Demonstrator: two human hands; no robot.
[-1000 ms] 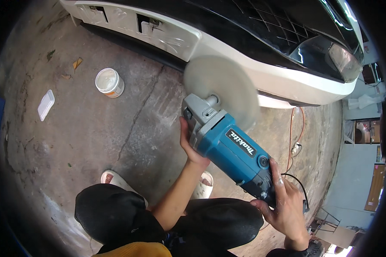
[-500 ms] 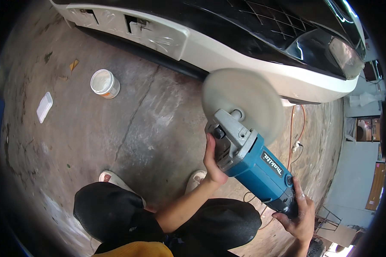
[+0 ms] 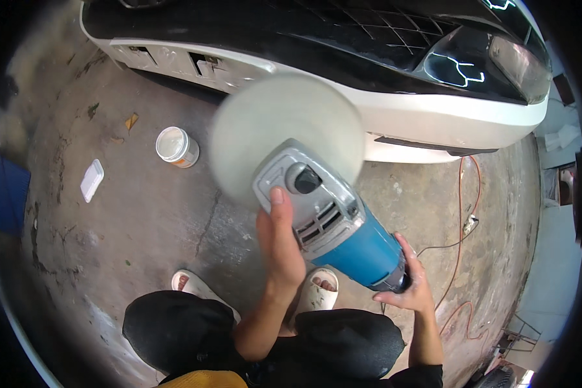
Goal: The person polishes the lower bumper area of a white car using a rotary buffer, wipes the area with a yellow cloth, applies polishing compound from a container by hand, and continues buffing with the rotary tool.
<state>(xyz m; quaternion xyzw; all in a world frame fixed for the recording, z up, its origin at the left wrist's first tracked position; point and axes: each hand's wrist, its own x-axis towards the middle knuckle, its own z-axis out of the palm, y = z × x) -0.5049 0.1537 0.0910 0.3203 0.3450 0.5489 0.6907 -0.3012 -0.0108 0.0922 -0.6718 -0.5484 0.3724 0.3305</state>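
A blue and grey power polisher (image 3: pixel 362 249) slants across the middle, with a round pale pad (image 3: pixel 258 123) on its head, blurred as if spinning. My left hand (image 3: pixel 281 249) grips the grey metal head, its thumb on top and its other fingers mostly hidden underneath. Round the dark rear end of the tool, my right hand (image 3: pixel 415 281) is closed. Beyond the pad is the white and black car bumper (image 3: pixel 446 119); the pad overlaps it in view, and I cannot tell whether they touch.
On the concrete floor at left stand a white tub (image 3: pixel 178 147) and a white lid (image 3: pixel 92 180). An orange cord (image 3: pixel 460 239) runs along the floor at right, near a cord connection. My sandalled feet are below the tool. A blue object (image 3: pixel 5 194) lies far left.
Both hands have brought the polisher leftward, and its head has tilted so its top faces me more. The view has shifted slightly too. The grip stays on the tool.
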